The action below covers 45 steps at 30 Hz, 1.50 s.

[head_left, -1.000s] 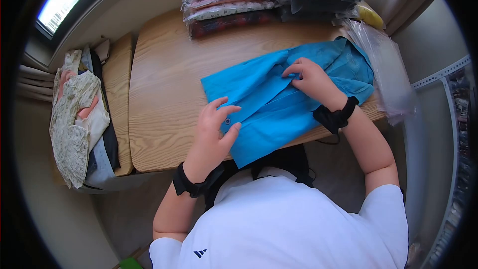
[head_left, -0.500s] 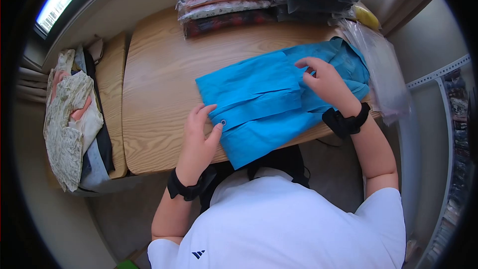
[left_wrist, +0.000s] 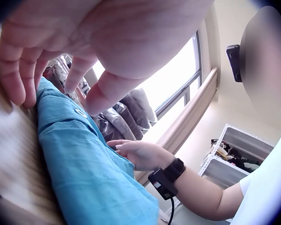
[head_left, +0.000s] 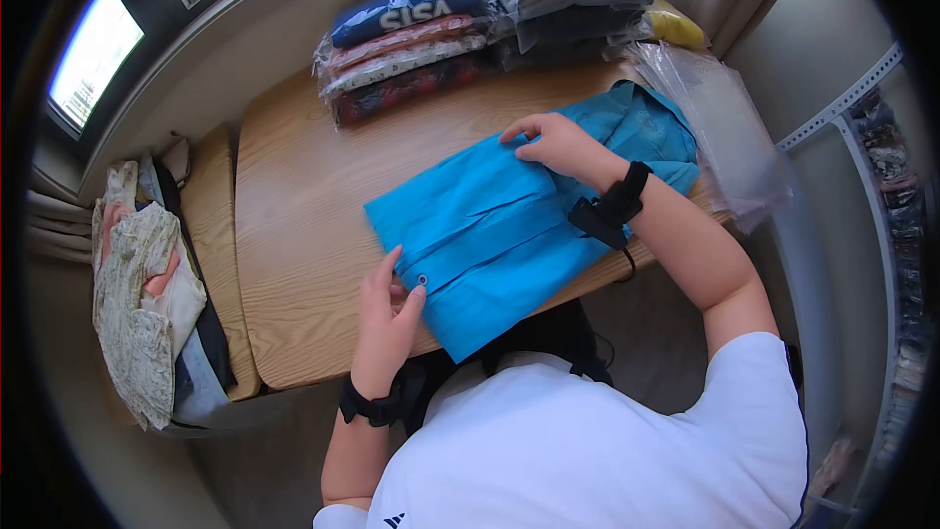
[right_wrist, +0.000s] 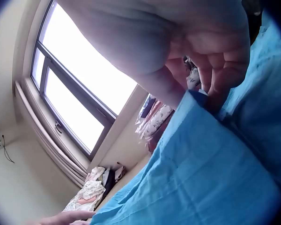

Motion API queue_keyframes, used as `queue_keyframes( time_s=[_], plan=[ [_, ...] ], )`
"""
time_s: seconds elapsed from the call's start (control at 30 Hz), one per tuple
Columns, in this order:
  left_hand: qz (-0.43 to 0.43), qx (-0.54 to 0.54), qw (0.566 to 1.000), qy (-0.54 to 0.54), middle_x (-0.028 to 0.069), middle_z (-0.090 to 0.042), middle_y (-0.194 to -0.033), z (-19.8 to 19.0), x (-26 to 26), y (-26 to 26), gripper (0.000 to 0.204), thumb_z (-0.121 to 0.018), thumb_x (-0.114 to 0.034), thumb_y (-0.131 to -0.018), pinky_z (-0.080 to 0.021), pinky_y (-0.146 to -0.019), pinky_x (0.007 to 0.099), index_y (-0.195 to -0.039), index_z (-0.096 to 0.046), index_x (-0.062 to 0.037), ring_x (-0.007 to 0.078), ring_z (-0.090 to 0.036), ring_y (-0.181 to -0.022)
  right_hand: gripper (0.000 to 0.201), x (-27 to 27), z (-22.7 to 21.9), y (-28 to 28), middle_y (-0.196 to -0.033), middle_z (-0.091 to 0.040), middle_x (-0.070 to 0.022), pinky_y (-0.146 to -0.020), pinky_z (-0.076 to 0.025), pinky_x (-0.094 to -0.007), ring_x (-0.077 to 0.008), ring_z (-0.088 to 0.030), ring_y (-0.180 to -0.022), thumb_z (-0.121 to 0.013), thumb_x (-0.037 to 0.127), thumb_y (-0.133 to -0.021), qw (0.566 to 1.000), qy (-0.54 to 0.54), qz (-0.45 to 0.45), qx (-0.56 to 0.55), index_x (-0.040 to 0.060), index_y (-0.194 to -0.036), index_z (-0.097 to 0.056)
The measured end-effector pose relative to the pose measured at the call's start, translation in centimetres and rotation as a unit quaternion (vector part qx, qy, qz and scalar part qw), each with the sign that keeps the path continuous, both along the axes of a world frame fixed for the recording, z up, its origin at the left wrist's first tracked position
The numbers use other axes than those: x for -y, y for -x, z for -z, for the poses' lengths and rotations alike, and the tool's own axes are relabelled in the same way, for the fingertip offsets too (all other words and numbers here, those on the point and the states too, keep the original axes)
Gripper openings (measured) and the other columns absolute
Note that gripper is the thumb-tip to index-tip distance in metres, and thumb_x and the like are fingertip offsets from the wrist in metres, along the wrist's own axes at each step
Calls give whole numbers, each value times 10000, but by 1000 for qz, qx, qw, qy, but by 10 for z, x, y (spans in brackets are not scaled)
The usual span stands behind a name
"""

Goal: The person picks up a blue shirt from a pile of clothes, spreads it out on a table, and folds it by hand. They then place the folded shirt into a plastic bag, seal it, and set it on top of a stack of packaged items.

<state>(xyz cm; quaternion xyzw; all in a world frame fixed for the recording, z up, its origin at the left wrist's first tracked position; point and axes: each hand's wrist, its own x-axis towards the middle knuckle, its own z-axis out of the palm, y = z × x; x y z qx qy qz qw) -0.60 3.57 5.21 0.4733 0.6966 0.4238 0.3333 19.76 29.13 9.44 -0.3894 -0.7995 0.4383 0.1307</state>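
A folded blue garment (head_left: 494,264) lies slantwise across the wooden table, with a small round button (head_left: 422,280) near its left end. My left hand (head_left: 382,328) is at that end, fingers loosely bent. In the left wrist view its fingertips (left_wrist: 18,96) come down beside the cloth edge, and the thumb hovers near the button. My right hand (head_left: 568,149) is at the garment's far edge. The right wrist view shows its thumb and fingers pinching a raised fold of the blue cloth (right_wrist: 192,101).
Folded clothes in clear bags (head_left: 411,54) and darker bagged ones (head_left: 573,0) are stacked at the back. Clear plastic bags (head_left: 710,122) hang over the right table edge. Loose clothes (head_left: 147,304) are heaped at the left. A metal shelf (head_left: 852,118) stands at the right.
The garment's upper layer was lifted and loose, then lay flatter half a second ago. My right hand has moved left to the far edge and taken a fold; the left stays near the button.
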Motion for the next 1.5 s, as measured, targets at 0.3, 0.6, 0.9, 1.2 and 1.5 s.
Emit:
queue_keyframes(
  time_s=[0.3, 0.6, 0.9, 1.2, 1.5],
  plan=[
    [16, -36, 999, 2, 104, -450, -1103, -3, -3, -3, 497, -589, -120, -872, -464, -774, 282, -1340, -432, -69, 169, -480, -898, 498, 35, -8, -23, -963, -578, -84, -685, -458, -267, -137, -567, -829, -596, 373, -873, 975, 158, 122, 100, -27, -1158, -515],
    [11, 3, 1000, -4, 124, -431, -1179, 1, -4, -3, 504, -597, -106, -859, -470, -789, 286, -1331, -428, -53, 178, -463, -927, 529, 74, 13, -10, -1040, -596, -284, -820, -466, -415, -397, -594, -950, -549, 296, -904, 993, -42, 108, 39, -84, -1237, -394],
    [6, -13, 1000, -16, 125, -455, -1125, 6, -3, 1, 544, -608, -124, -850, -474, -768, 288, -1351, -409, -56, 185, -484, -900, 509, 60, 21, -19, -1135, -563, -264, -865, -454, -380, -341, -582, -1013, -559, 243, -912, 994, -60, 88, 30, -27, -1291, -352],
    [-35, 84, 996, -7, 141, -468, -1104, 13, -16, 3, 544, -610, -144, -864, -478, -723, 286, -1353, -394, -41, 158, -522, -823, 483, 56, 10, -18, -1147, -592, -188, -852, -477, -346, -241, -604, -969, -574, 308, -905, 938, 257, 227, -45, -71, -1189, -482],
    [-62, 185, 981, -10, 113, -486, -1124, 11, -26, 19, 477, -560, -41, -842, -472, -677, 221, -1297, -416, -29, 112, -553, -813, 355, 61, 14, 11, -1071, -621, -144, -811, -507, -354, -224, -619, -928, -534, 240, -936, 924, 302, 182, -149, -52, -1138, -519]
  ],
)
